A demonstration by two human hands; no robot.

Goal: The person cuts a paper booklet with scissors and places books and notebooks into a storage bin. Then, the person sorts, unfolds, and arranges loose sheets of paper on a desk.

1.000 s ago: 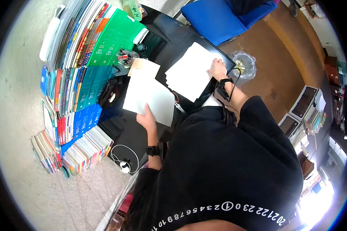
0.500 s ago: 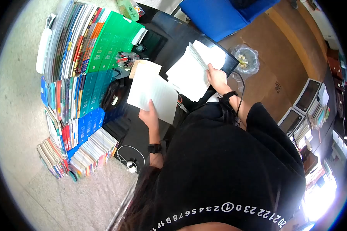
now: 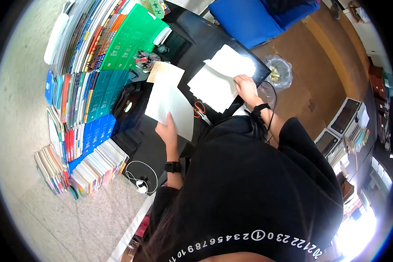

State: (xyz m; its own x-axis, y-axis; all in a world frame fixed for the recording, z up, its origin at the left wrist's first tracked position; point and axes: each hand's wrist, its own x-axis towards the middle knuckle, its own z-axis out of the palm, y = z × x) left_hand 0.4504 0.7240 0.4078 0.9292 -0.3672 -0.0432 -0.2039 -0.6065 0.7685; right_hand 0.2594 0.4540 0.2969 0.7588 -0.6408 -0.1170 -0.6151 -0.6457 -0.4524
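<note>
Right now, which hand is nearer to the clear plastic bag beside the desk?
Right. The right hand holds a sheet near the desk corner beside the bag; the left hand is farther off, holding another sheet.

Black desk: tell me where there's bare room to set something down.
Bare: the black desk between the paper stack and blue cushion, plus a patch between the left hand and white cable. Crowded: around the loose sheet, scissors and pen holder.

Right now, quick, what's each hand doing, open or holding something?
Left hand: closed, holding a white sheet.
Right hand: closed, pinching a lifted page at the paper stack.
</note>
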